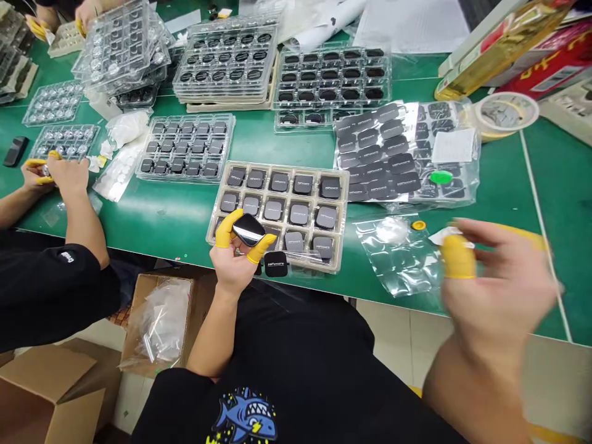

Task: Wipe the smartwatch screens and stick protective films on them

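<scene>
I look across a long green worktable that fills the upper view, light glaring softly off its top and a pale line crossing its right part. Below the worktable's near edge I see a pale tiled floor with thin joints, and below its left part, open cardboard boxes.

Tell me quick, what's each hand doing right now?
Left hand: closed on a dark glossy piece.
Right hand: blurred; a small white piece shows at thumb and finger, but whether they're closed can't be told.
</scene>
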The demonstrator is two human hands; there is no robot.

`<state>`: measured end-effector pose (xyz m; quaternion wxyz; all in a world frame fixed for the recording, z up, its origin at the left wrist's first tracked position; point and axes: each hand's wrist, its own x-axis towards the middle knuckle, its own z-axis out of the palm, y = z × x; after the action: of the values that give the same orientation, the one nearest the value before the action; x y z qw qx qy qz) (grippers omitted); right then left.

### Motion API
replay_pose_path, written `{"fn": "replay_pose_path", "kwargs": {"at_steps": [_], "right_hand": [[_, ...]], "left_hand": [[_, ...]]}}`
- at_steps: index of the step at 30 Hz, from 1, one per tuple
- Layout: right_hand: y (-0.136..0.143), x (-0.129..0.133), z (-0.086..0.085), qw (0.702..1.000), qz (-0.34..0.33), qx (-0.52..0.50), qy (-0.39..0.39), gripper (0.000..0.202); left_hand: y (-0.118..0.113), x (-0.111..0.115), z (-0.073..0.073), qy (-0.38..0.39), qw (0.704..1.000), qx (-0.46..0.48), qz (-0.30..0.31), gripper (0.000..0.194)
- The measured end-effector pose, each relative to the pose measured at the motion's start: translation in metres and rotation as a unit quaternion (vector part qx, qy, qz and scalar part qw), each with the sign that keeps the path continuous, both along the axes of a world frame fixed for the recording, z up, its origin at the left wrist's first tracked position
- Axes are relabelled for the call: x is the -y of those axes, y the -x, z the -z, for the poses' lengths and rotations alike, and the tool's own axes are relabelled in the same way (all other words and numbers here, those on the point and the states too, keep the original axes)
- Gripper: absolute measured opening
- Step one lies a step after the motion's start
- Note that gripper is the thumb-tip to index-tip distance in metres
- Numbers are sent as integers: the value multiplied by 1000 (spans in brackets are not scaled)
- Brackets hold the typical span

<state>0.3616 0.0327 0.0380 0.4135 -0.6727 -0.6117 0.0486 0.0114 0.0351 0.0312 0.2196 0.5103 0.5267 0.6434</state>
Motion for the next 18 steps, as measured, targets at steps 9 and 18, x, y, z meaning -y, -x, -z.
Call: {"fn": "replay_pose_path", "kwargs": {"at_steps": [9, 18], "right_hand": [[136, 8, -31, 901, -421, -58, 84, 24], [122, -1, -29, 875, -448, -128, 129, 7]], "left_hand": [[-13, 6, -8, 20, 999, 27, -8, 80], [-12, 4, -6, 47, 995, 82, 8, 80]]}}
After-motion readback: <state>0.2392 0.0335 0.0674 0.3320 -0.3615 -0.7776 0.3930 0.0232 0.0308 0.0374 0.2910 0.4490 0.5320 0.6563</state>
